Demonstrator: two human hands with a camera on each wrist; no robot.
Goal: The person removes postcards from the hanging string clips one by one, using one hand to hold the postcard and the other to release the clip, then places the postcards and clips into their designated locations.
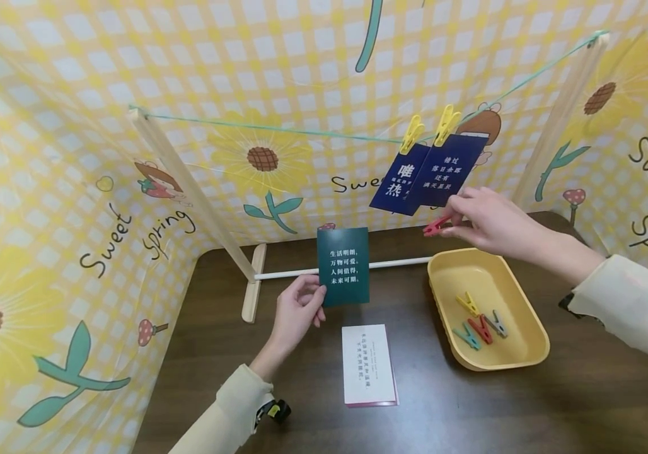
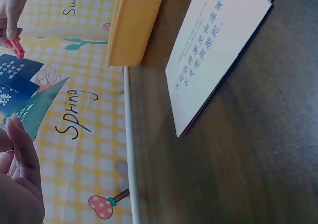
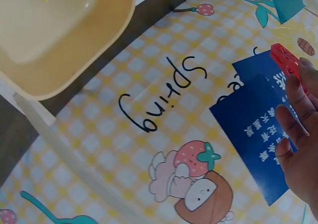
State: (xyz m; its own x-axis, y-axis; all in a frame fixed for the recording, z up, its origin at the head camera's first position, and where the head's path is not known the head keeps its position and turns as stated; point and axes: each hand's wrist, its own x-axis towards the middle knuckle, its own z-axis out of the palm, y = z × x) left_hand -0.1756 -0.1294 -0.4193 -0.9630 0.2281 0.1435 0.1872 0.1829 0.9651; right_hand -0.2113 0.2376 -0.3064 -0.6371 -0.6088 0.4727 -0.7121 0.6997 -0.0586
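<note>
While the left hand (image 1: 301, 302) pinches a green card (image 1: 349, 268) by its lower left edge, the right hand (image 1: 485, 217) grips a red peg (image 1: 436, 227) between thumb and fingers, farther back and to the right. The two hands are well apart. The green card is held up above the table (image 1: 216, 378), its white writing facing the person, in front of the white rod (image 1: 398, 262) that runs along the far side. The red peg is to the right of the green card, apart from it, and just below two blue cards; whether the right hand touches them, I cannot tell.

Those hang tilted from a green string (image 1: 278, 130), the left blue card (image 1: 394, 186) partly behind the right blue card (image 1: 453, 167), each under a yellow peg at its top. The string runs between a left wooden post (image 1: 188, 189) and a right wooden post (image 1: 562, 113), before a yellow checked cloth (image 1: 312, 82).

Near the middle of the table lies a stack of cards (image 1: 368, 366), a white one on top. To its right stands a yellow tray (image 1: 539, 328) with four loose pegs inside: yellow, red, teal and grey.
</note>
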